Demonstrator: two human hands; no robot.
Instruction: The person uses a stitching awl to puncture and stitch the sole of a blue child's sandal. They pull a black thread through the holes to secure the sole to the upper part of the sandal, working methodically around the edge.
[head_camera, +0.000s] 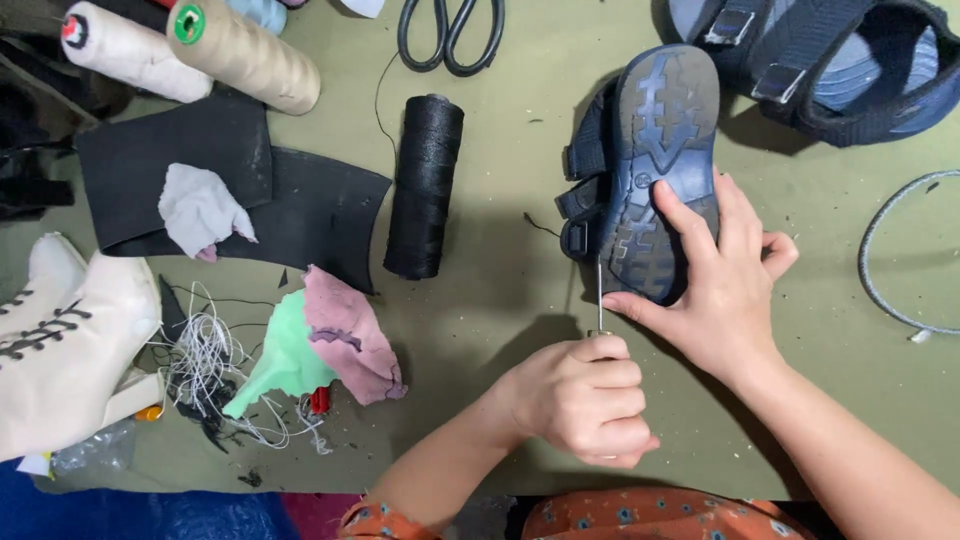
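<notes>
A dark blue sandal (660, 130) lies on its side on the olive table, its treaded sole turned up. My right hand (720, 285) grips the heel end, thumb under the edge and fingers over the sole. My left hand (585, 398) is a closed fist around the handle of a thin metal awl (599, 295). The awl's needle points up into the seam between sole and strap at the heel. A short dark thread trails from the sandal's side.
The matching sandal (830, 60) lies at top right. A black thread spool (425, 185), black scissors (452, 35), two pale thread cones (190, 50), black rubber sheets (250, 190), cloth scraps (320, 345), a white lace-up boot (60, 340) and a grey wire loop (885, 265) surround the work.
</notes>
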